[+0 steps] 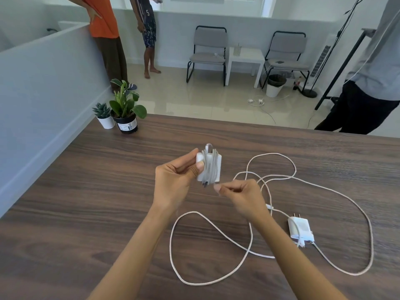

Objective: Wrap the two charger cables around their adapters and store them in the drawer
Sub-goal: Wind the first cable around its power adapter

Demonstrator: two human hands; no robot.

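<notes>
My left hand (pixel 175 180) grips a white square adapter (pixel 214 163) held above the wooden table (pixel 86 202), with several turns of grey-white cable wound round its middle. Just below the adapter, my right hand (pixel 240 194) pinches the short loose end of that wound cable between thumb and fingers. A second white adapter (pixel 300 231) with its prongs showing lies flat on the table to the right. Its long white cable (pixel 216 280) sprawls in wide loops across the table in front of me and to the right. No drawer is in view.
Two potted plants (pixel 124 111) stand at the table's far left corner beside a white partition wall. Beyond the table are two grey chairs (pixel 207 53), a small white side table, a bin, and people standing at the left and right.
</notes>
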